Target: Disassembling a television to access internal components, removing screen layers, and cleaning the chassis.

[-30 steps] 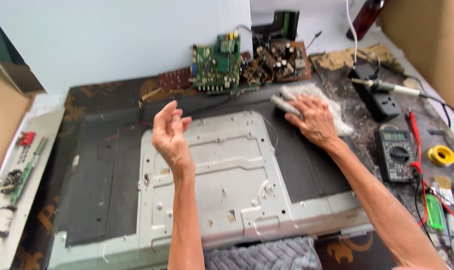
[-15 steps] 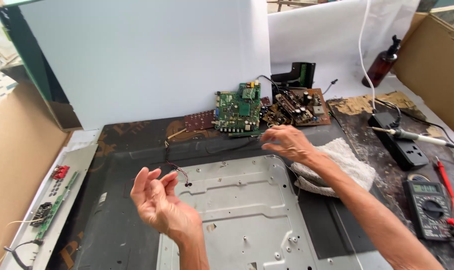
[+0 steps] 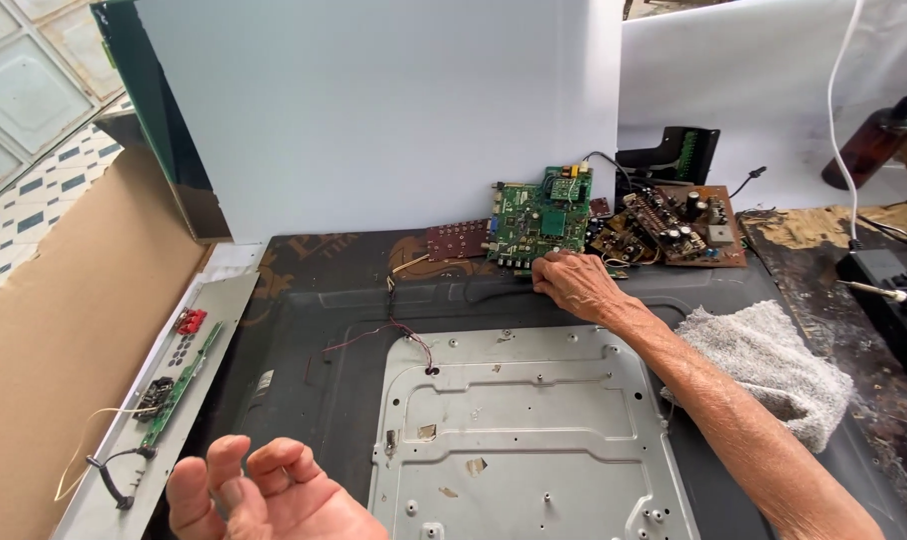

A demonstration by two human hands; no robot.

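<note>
At the far edge of the surface, head view: your right hand rests with fingers curled at the lower edge of the green board, touching it, gripping nothing visible. Your left hand hovers palm-up, fingers loosely spread and empty, near the metal plate. A towel lies beside your right forearm; a brown board sits right of the green one.

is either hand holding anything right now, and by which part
The left hand is open, palm up, and holds nothing. The right hand rests at the bottom edge of the green circuit board; a closed grip cannot be told.
</note>
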